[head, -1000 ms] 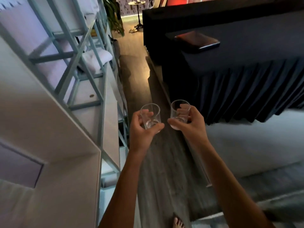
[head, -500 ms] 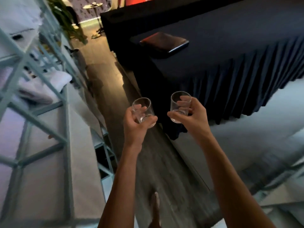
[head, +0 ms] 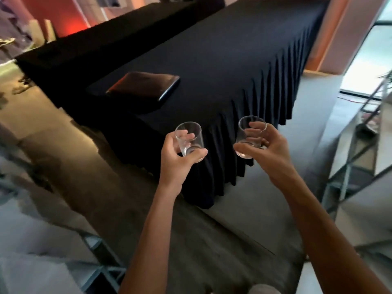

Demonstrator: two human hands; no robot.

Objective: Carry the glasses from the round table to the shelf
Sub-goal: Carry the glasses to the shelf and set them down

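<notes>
Two clear, empty tumblers are held up in front of me, side by side and apart. My left hand (head: 176, 158) is wrapped around the left glass (head: 189, 141), thumb across its base. My right hand (head: 267, 149) grips the right glass (head: 251, 136), fingers showing through its wall. Both glasses are tilted slightly away from me, over the wooden floor near the corner of a black-draped table. A blurred pale metal-framed shelf (head: 38, 247) fills the lower left. No round table is clearly in view.
A long table under a pleated black cloth (head: 233, 66) stands straight ahead, with a dark flat case (head: 144, 87) on it. A second metal frame (head: 352, 166) rises at the right. Grey-brown floorboards (head: 110, 187) run between the shelf and the table.
My view has swung to the right: the shelf slid off to the lower left and the black table now fills the centre. Both hands still hold their glasses, now a little farther apart.
</notes>
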